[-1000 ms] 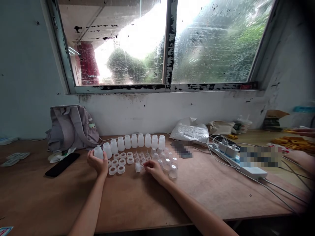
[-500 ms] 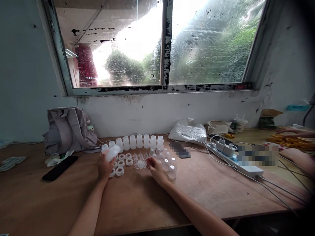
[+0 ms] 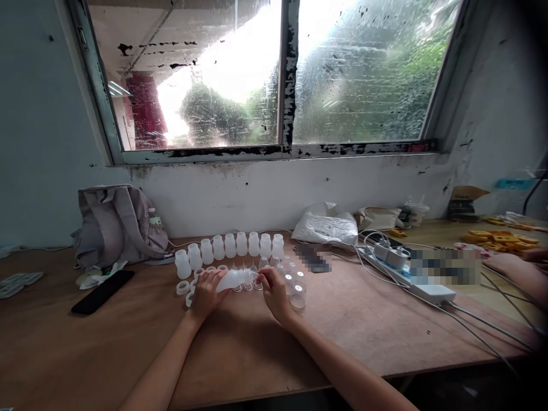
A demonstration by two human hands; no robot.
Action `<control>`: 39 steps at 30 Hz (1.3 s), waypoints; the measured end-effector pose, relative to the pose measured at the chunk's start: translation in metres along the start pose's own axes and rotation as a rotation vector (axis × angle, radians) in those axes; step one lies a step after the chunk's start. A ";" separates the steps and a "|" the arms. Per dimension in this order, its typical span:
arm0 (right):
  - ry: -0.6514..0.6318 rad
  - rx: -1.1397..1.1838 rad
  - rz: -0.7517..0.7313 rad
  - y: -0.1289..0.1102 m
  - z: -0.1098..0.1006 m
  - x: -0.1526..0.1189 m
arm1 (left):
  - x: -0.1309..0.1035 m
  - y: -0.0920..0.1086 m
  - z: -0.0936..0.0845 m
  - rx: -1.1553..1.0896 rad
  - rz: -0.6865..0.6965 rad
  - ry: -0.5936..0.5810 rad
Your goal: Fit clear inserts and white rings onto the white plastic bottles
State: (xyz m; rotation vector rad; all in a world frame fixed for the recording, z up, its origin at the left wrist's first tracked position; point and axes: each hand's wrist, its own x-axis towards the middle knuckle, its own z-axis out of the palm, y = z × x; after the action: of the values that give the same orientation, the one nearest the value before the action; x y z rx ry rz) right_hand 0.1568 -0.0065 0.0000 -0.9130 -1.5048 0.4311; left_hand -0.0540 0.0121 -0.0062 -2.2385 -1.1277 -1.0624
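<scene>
My left hand (image 3: 206, 294) is wrapped round a frosted white baby bottle (image 3: 231, 281), which lies tilted on its side with its neck to the right. At that neck, my right hand (image 3: 274, 292) is closed in a pinch; what its fingertips hold is too small and blurred to name. Behind both hands several matching bottles (image 3: 218, 248) stand upright in a row. White screw rings (image 3: 182, 287) lie around my left hand, partly hidden by it. Clear bottle nipples (image 3: 253, 265) sit under and behind the held bottle. Clear dome caps (image 3: 297, 300) stand right of my right hand.
A black phone (image 3: 103, 292) and a grey backpack (image 3: 122, 222) are on the left. Toward the right are a silver plastic package (image 3: 326, 225), a white power strip (image 3: 432, 294) with cables, and yellow parts (image 3: 496, 241) near another person's hand (image 3: 509, 265).
My left hand has brought the bottle right and down, its neck now meeting my right hand's fingers. My right hand has shifted slightly. One of the other person's hands has drawn back.
</scene>
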 end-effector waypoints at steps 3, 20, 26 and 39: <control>-0.005 0.013 0.004 0.000 0.000 0.000 | -0.001 0.002 0.003 -0.012 0.001 -0.014; -0.085 -0.098 0.023 0.001 -0.004 0.003 | -0.001 0.008 -0.001 -0.008 0.064 -0.023; -0.146 -0.097 0.114 0.006 -0.003 0.004 | 0.000 0.013 -0.001 -0.029 0.088 -0.053; -0.379 -0.142 0.086 -0.004 -0.008 0.007 | 0.001 0.013 0.000 -0.034 0.122 -0.057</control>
State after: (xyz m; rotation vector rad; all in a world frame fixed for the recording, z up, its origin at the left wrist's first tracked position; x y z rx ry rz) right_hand 0.1640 -0.0061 0.0088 -1.0516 -1.8639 0.5905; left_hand -0.0435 0.0048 -0.0060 -2.3451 -0.9885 -0.9814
